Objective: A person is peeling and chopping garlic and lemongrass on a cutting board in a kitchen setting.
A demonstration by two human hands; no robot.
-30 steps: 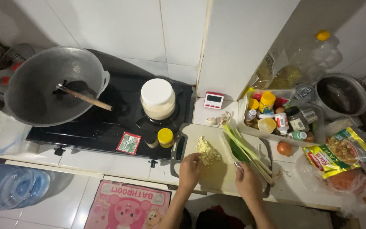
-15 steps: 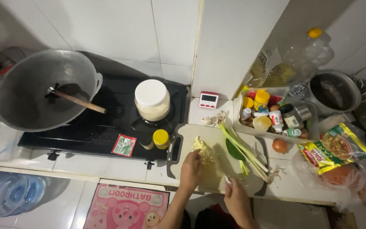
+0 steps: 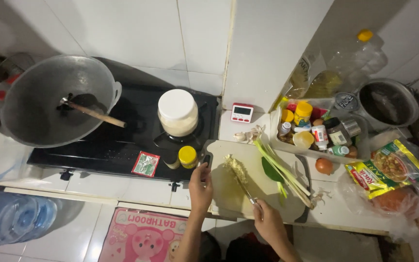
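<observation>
Two bare hands work at the near edge of a pale cutting board [image 3: 248,194]: the right hand [image 3: 266,221] has its fingers curled shut round the handle of a knife [image 3: 245,189], and the left hand [image 3: 200,187] rests on the board's left rim, fingers together and pointing away. Just past the knife's tip lies a small heap of chopped pale-yellow bits [image 3: 235,166], with long lemongrass stalks [image 3: 281,167] right of the blade. Farther beyond the left fingertips stand a yellow-lidded jar [image 3: 187,156], a white-lidded tub [image 3: 177,112] on the black stove [image 3: 136,140], and a grey wok [image 3: 56,99].
</observation>
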